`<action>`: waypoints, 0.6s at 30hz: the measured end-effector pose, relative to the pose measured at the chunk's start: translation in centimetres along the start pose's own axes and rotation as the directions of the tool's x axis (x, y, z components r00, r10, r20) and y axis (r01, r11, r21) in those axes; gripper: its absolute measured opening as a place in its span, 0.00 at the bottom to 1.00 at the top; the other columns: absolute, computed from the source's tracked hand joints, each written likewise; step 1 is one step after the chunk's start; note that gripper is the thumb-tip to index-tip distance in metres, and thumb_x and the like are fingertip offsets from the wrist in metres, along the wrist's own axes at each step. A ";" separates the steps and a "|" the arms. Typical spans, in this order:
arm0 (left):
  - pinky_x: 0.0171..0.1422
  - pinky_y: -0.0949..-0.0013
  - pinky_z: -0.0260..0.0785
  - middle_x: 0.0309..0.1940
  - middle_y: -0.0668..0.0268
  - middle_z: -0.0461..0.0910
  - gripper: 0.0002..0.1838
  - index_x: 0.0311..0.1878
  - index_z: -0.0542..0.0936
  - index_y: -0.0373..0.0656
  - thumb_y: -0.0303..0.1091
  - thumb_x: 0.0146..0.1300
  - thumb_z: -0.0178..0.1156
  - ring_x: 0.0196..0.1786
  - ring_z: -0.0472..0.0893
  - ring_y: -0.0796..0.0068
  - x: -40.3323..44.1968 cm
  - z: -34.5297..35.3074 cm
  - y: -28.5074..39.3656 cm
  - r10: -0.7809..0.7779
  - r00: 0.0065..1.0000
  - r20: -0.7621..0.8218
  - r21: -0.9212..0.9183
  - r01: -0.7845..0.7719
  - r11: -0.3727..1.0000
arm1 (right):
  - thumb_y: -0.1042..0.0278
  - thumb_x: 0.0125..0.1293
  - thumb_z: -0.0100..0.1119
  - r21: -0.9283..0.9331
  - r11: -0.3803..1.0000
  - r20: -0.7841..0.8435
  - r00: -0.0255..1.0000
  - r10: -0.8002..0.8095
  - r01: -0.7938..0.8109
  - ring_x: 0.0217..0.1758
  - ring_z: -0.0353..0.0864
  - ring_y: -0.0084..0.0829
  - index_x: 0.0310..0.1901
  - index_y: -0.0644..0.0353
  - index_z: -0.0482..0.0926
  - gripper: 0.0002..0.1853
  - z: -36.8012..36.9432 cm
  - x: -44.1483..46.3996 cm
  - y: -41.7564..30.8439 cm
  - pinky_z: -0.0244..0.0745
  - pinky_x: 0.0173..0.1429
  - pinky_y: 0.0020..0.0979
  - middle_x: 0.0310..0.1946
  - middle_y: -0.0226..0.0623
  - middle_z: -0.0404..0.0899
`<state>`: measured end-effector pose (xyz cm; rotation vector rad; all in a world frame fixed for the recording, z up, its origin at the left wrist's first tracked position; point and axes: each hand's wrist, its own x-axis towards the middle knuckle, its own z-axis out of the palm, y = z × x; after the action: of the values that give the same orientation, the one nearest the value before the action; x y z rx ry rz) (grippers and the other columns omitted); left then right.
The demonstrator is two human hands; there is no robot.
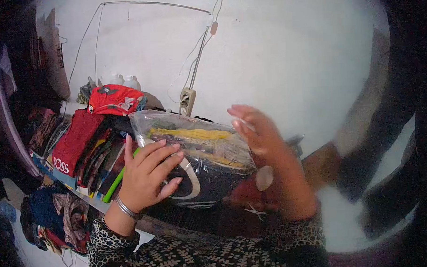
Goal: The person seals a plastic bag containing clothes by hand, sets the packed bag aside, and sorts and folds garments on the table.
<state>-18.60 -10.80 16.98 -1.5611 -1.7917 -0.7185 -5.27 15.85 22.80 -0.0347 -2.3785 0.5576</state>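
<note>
A clear plastic bag [180,119] lies in front of me with folded cloths inside, among them a yellow cloth [190,133]. At its near side shows a dark fabric [210,183] with a pale curved print. My left hand [153,171] rests on the left part of the bag, fingers stretched out and apart, a metal bangle [126,208] on its wrist. Over the bag's right end my right hand [259,134] is raised, its fingers apart and slightly bent, somewhat blurred. Nothing clear shows in its grasp.
Folded clothes, one a dark red cloth [75,143], stand to the left beside a bright green strip [122,176]. A red bundle [113,99] sits behind them. A power socket [187,99] hangs on the wall. More clothes [56,212] are heaped lower left. Scissors [256,210] lie near my front.
</note>
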 end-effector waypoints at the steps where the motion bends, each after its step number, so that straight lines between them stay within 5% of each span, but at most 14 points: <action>1: 0.74 0.33 0.35 0.58 0.74 0.76 0.26 0.57 0.78 0.57 0.47 0.52 0.66 0.63 0.72 0.67 -0.1 0.1 0.0 0.007 1.000 0.002 0.000 -0.007 1.000 | 0.57 0.68 0.56 0.153 0.988 0.054 0.998 0.023 -0.031 0.60 0.75 0.46 0.52 0.66 0.79 0.20 -0.5 -1.0 -1.6 0.68 0.64 0.41 0.52 0.53 0.78; 2: 0.74 0.33 0.35 0.58 0.74 0.76 0.26 0.57 0.79 0.57 0.47 0.52 0.66 0.63 0.72 0.67 -0.2 0.2 -0.1 0.015 1.000 0.004 -0.003 -0.015 1.000 | 0.57 0.68 0.56 0.151 0.988 0.050 0.998 0.028 -0.035 0.60 0.75 0.46 0.52 0.66 0.79 0.20 -0.7 -1.9 -2.8 0.68 0.64 0.41 0.52 0.53 0.78; 4: 0.74 0.33 0.35 0.58 0.74 0.76 0.26 0.56 0.79 0.57 0.47 0.52 0.66 0.64 0.72 0.67 -0.1 0.4 -0.3 0.030 1.000 0.004 -0.013 -0.030 0.999 | 0.57 0.72 0.50 -0.013 0.992 0.454 0.884 -0.108 0.128 0.66 0.70 0.46 0.59 0.63 0.74 0.21 -0.7 -3.2 -4.8 0.63 0.69 0.41 0.59 0.52 0.74; 7: 0.75 0.34 0.35 0.58 0.74 0.76 0.25 0.56 0.79 0.57 0.48 0.53 0.65 0.64 0.72 0.66 -0.2 0.4 -1.0 0.080 0.997 -0.007 -0.030 -0.080 0.996 | 0.54 0.73 0.46 -0.291 0.946 0.435 0.900 -0.002 0.143 0.69 0.67 0.45 0.62 0.63 0.72 0.24 -0.7 -3.3 -6.6 0.57 0.72 0.42 0.60 0.53 0.73; 11: 0.75 0.36 0.37 0.59 0.71 0.76 0.25 0.56 0.79 0.55 0.48 0.54 0.65 0.64 0.71 0.62 -0.8 0.0 -3.2 0.128 0.983 -0.128 -0.045 -0.135 0.990 | 0.53 0.72 0.47 -0.067 0.995 0.373 0.923 0.099 -0.080 0.71 0.63 0.47 0.65 0.61 0.70 0.26 -0.4 -3.1 -6.6 0.54 0.74 0.43 0.62 0.53 0.71; 13: 0.75 0.37 0.40 0.59 0.65 0.76 0.25 0.57 0.78 0.52 0.46 0.55 0.64 0.65 0.70 0.57 -0.8 -0.6 -4.5 0.138 0.976 -0.166 -0.049 -0.148 0.988 | 0.48 0.70 0.48 -0.323 0.942 0.122 0.983 0.140 -0.094 0.67 0.67 0.52 0.64 0.64 0.68 0.30 0.1 -3.6 -7.4 0.54 0.71 0.55 0.61 0.55 0.71; 17: 0.72 0.46 0.52 0.59 0.54 0.74 0.28 0.60 0.74 0.44 0.39 0.55 0.63 0.64 0.71 0.53 0.3 -1.6 -6.2 -0.016 0.964 -0.266 -0.105 -0.013 0.994 | 0.45 0.69 0.48 -0.352 0.912 0.008 0.974 0.226 -0.209 0.68 0.66 0.52 0.64 0.63 0.68 0.32 2.3 -5.0 -9.2 0.51 0.72 0.56 0.63 0.53 0.70; 18: 0.70 0.50 0.56 0.59 0.53 0.74 0.29 0.61 0.73 0.43 0.37 0.55 0.63 0.63 0.72 0.52 0.7 -1.6 -6.4 -0.105 0.959 -0.262 -0.270 0.032 0.962 | 0.44 0.68 0.49 -0.459 0.867 0.017 0.973 0.230 -0.197 0.68 0.66 0.52 0.64 0.63 0.69 0.32 3.1 -5.2 -10.2 0.52 0.72 0.57 0.63 0.52 0.69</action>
<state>-24.85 -12.45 18.59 -1.4816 -1.5995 -1.1880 -1.95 4.51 21.60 -0.5020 -2.5419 0.0857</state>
